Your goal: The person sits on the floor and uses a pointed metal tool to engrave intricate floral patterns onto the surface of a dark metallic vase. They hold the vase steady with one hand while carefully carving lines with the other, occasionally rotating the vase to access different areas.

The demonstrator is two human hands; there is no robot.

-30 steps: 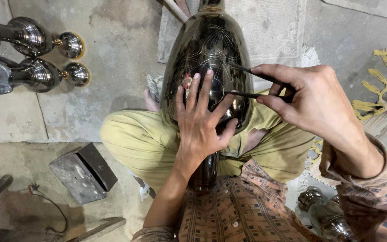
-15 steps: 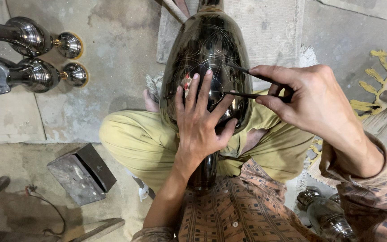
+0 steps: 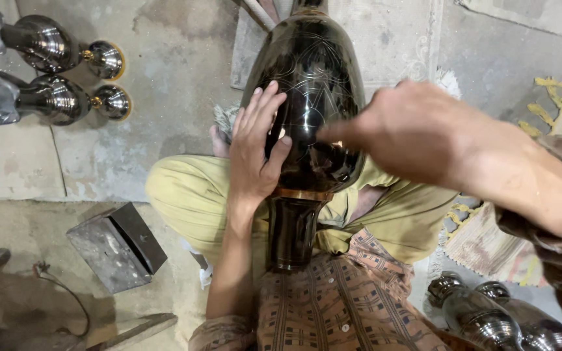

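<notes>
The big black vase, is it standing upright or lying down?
Lying down: the black vase rests lengthwise across the lap, left hand flat on it.

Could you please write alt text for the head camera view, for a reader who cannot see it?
A seated person steadies a large dark engraved metal vase across the lap, left hand flat on its side, right hand blurred over its body. Two shiny metal vases lie on the concrete floor to the left, near a small metal block.

Counted: one large dark vase (image 3: 313,84); two shiny vases upper left (image 3: 47,45) (image 3: 53,101); two lower right (image 3: 473,315) (image 3: 535,328); one metal block (image 3: 115,247).
</notes>
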